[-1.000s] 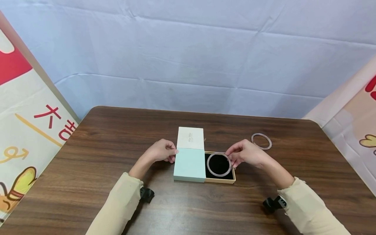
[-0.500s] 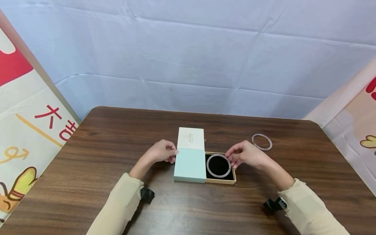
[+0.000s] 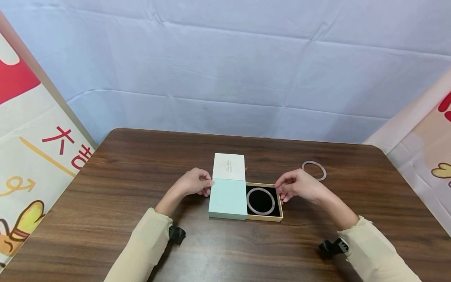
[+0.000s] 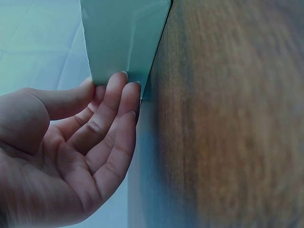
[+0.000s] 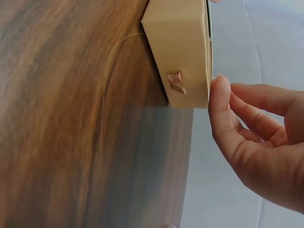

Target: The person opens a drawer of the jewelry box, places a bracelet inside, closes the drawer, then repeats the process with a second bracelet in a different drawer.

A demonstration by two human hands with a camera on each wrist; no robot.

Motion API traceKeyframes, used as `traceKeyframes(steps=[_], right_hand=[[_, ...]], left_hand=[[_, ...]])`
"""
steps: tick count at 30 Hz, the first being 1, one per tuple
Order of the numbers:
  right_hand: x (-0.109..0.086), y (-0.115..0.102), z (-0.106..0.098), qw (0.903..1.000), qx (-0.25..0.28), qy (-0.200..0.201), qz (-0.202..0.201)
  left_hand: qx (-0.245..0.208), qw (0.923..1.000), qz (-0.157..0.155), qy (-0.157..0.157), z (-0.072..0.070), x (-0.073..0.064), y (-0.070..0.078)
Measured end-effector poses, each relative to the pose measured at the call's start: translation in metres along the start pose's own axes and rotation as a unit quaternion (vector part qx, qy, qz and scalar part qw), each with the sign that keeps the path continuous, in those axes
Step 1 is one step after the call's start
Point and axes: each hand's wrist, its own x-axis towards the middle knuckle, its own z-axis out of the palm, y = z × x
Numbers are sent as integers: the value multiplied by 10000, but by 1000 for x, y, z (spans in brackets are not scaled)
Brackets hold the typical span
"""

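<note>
A pale green jewelry box (image 3: 228, 198) lies on the table, its gold-edged drawer (image 3: 265, 217) pulled out to the right. Inside, on the black lining, rests a pale lilac bangle (image 3: 260, 189). My left hand (image 3: 195, 181) grips the box's left end, thumb at the upper edge and fingertips against the end face, as the left wrist view shows. My right hand (image 3: 298, 185) is at the drawer's right rim, holding nothing, its fingertips right at the edge. A small ribbon pull (image 5: 177, 82) sticks out of the drawer's end. Farther back lies a second bangle (image 3: 312, 161), partly hidden by the right hand.
Behind the green box, a cream panel with fine print (image 3: 228, 166) adjoins it. The brown wooden table (image 3: 148, 156) ends at a pale cloth backdrop (image 3: 225, 70), with printed banners (image 3: 46, 156) on both sides.
The bangle by my right hand has gone from tilted at the fingers to flat in the drawer, a little left. My right hand has let go and moved slightly right. The left stays put.
</note>
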Motion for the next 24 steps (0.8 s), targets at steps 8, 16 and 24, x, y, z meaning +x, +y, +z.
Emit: traceKeyframes(steps=[8,16,24], right_hand=[[-7,7,-8,9997,197,-15,149],[-7,16,-7,9988,401,-28,293],[-6,21,-3,9975,645,-123,271]], left_hand=[[11,10000,-16,4,-1,-1,1],[-18,10000,-30,-33,0,1,1],[-38,9999,82,-132,-3,-3,3]])
